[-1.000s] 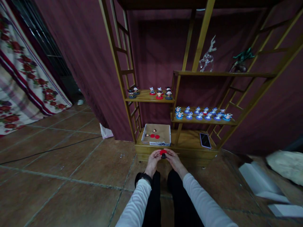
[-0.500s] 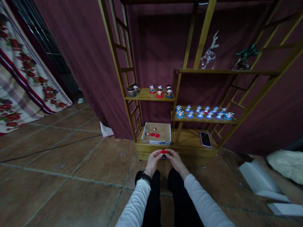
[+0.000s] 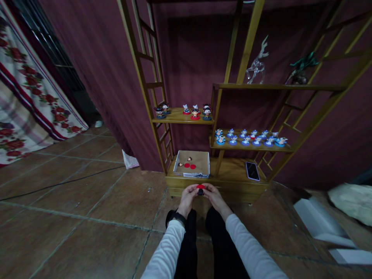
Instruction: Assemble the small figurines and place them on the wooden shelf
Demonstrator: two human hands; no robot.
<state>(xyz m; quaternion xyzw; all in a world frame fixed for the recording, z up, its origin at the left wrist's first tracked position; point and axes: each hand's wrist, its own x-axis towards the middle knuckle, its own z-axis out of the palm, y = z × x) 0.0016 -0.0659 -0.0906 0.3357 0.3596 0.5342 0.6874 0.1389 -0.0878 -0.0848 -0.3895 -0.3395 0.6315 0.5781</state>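
Between my two hands is a small figurine (image 3: 200,191) with a dark head and a red round base. My left hand (image 3: 188,197) pinches it from the left, and my right hand (image 3: 213,196) grips it from the right. The figurine's front is hidden from me. Just beyond my hands, on the low shelf, a shallow cardboard box (image 3: 177,170) holds two red discs (image 3: 190,166) and two small figurine pieces (image 3: 189,159).
Several figurines (image 3: 195,113) stand on the left shelf (image 3: 176,115). Blue and purple ones (image 3: 245,140) line the right shelf. A phone (image 3: 252,171) lies on the cabinet's low board. Higher up are a clear deer ornament (image 3: 257,68) and a dark green ornament (image 3: 302,71).
Both hands stay in nearly the same place with the figurine between them. Its dark head appears slightly turned or tilted. The view has shifted a little.
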